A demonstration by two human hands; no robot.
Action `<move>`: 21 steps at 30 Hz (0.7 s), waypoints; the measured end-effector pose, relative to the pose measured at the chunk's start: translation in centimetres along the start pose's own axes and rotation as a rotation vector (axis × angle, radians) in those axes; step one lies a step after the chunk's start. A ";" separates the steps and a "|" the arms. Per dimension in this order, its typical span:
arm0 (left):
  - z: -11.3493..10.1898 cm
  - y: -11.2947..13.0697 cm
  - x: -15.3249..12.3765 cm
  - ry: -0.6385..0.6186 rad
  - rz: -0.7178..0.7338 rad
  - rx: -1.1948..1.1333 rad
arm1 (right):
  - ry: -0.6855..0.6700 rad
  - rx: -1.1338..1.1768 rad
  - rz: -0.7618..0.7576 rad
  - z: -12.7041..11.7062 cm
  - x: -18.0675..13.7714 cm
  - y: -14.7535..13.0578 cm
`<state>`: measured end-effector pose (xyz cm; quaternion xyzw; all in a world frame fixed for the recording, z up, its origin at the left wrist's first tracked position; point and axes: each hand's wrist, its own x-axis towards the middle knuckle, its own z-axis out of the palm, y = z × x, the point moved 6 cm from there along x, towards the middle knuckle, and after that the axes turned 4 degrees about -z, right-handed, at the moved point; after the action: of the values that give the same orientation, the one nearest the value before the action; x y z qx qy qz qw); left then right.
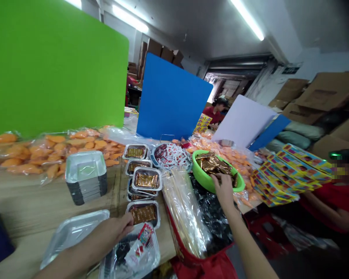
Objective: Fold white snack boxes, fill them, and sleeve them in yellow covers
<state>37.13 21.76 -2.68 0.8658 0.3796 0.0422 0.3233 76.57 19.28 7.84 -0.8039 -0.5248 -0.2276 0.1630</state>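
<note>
right hand [223, 192] nearest | bronze foil sachets [213, 164] heaped just ahead, in green plastic basin [202, 174], no single long axis | fingers at heap, grasp unclear | left hand [113, 230] curled at foil tray [145, 202], hold unclear

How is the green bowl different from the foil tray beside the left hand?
The green plastic bowl is round and deep, while the silver foil tray is rectangular and shallow. The bowl holds a loose heap of gold sachets; the tray holds a flat, glossy brown layer. The right hand is at the bowl, while the left hand is at the tray's edge. Both are open containers with golden-brown contents.
</note>
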 end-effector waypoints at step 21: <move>-1.5 -0.2 -0.7 0.039 -0.067 0.123 | 0.082 0.934 0.236 -7.6 -6.8 -10.3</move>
<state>36.06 22.20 -1.46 0.8698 0.4166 0.0249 0.2632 63.29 14.26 10.84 -0.6890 -0.4693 0.0211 0.5519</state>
